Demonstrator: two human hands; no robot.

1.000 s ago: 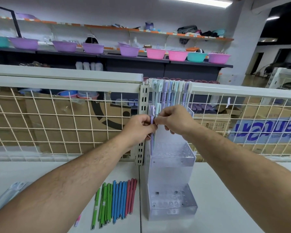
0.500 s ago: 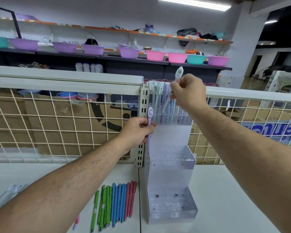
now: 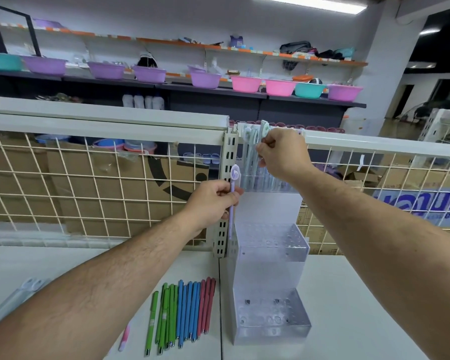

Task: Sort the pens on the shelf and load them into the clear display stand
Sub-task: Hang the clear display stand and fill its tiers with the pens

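Observation:
A clear tiered display stand (image 3: 270,294) stands on the white shelf against the wire grid. Its top tier holds several pastel pens (image 3: 250,157) upright. My left hand (image 3: 213,201) grips a purple pen (image 3: 233,201) upright, just left of the stand's upper part. My right hand (image 3: 283,152) pinches a pale green pen (image 3: 263,128) among the pens in the top tier. Green, blue and red pens (image 3: 182,310) lie in a row on the shelf left of the stand.
A pink pen (image 3: 124,337) lies apart at the lower left, near a clear plastic piece (image 3: 16,297). A white wire grid fence (image 3: 89,188) with a slotted upright post (image 3: 226,193) backs the shelf. Cardboard boxes sit behind it; coloured basins line far shelves.
My right hand has lowered the pale green pen from above the stand down among the pens in the top tier. My left hand keeps the purple pen beside the stand.

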